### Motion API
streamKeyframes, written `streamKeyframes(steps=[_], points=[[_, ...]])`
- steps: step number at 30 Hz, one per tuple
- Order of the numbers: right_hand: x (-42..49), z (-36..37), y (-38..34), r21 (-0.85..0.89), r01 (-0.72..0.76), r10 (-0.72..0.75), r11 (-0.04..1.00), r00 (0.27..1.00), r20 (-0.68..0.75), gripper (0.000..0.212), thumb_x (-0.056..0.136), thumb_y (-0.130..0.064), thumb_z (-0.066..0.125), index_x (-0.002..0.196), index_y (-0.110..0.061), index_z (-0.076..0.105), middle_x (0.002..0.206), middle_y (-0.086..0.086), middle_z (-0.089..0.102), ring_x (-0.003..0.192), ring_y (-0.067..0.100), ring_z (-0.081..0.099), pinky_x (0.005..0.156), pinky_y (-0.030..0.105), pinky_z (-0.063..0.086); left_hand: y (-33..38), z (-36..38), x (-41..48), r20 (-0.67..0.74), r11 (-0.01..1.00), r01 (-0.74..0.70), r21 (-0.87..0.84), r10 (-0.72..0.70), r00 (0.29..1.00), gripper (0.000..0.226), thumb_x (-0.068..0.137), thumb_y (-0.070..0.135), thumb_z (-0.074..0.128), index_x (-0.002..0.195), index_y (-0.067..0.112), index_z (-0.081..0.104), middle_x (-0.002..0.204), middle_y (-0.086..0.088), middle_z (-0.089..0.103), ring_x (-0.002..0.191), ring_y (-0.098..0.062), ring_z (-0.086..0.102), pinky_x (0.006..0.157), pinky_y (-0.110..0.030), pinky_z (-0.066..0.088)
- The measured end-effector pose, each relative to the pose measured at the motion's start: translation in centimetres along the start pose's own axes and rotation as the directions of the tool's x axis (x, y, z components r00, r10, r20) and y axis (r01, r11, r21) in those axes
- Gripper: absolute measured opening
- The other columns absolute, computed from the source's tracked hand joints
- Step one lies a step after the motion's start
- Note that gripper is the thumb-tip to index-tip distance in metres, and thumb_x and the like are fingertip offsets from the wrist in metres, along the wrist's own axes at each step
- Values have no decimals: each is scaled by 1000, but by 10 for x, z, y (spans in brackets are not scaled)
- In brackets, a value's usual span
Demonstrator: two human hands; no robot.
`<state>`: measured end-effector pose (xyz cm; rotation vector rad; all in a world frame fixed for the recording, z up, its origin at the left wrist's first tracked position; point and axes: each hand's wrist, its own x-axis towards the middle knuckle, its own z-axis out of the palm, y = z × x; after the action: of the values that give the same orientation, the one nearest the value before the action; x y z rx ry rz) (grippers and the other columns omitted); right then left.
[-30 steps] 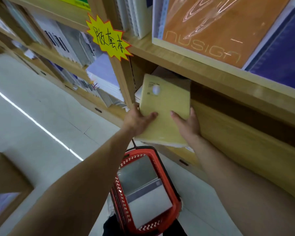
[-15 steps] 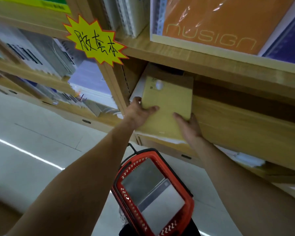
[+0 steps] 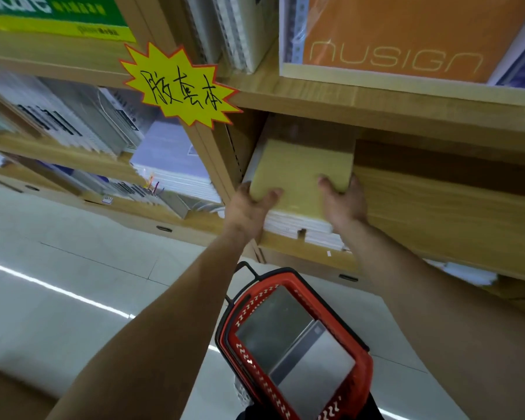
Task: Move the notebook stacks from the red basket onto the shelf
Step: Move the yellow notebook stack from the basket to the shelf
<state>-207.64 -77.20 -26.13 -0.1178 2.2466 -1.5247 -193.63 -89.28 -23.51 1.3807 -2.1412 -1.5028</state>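
A stack of yellow-covered notebooks (image 3: 303,171) lies mostly inside a wooden shelf (image 3: 437,213) compartment, its white page edges facing me. My left hand (image 3: 249,210) grips its near left corner, thumb on top. My right hand (image 3: 343,201) holds the near right corner, fingers on the cover. Below my arms the red basket (image 3: 364,359) stands on the floor with grey notebooks (image 3: 297,350) lying flat inside.
A yellow star-shaped label (image 3: 181,89) sticks out from the shelf upright. An orange notebook pack (image 3: 406,34) stands on the shelf above. Spiral and white notebooks (image 3: 170,174) fill the compartments at left. Pale floor tiles (image 3: 73,283) spread out to the left.
Both hands have pushed the yellow stack deeper into the compartment; its far part with the white spot is now hidden under the upper shelf. The view has shifted closer.
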Motion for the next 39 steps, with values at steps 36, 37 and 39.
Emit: streamKeyframes(steps=[36,37,39], points=[[49,61,-10,-50,54,-51,997,998,47,77,88,-40,63,152,-13,30,140,9,56,118,30,60,87,28,45,-60,-17,33,164,877,-223,426,168,972,75,97,36,59,159,31,17,154,4,46,129,-22,54,105,-33,44],[49,60,-12,-39,50,-48,998,997,63,76,87,-39,63,151,-13,31,140,9,56,118,29,60,88,28,45,-60,-18,35,161,879,-217,424,163,973,76,97,36,59,159,30,16,155,3,45,131,-22,52,105,-33,43],[47,57,-11,-19,41,-40,999,996,80,81,83,-44,64,152,-16,31,139,7,56,118,28,60,94,33,49,-59,-15,35,176,893,-221,393,163,971,78,95,36,61,158,32,16,154,3,45,133,-23,51,109,-36,43]])
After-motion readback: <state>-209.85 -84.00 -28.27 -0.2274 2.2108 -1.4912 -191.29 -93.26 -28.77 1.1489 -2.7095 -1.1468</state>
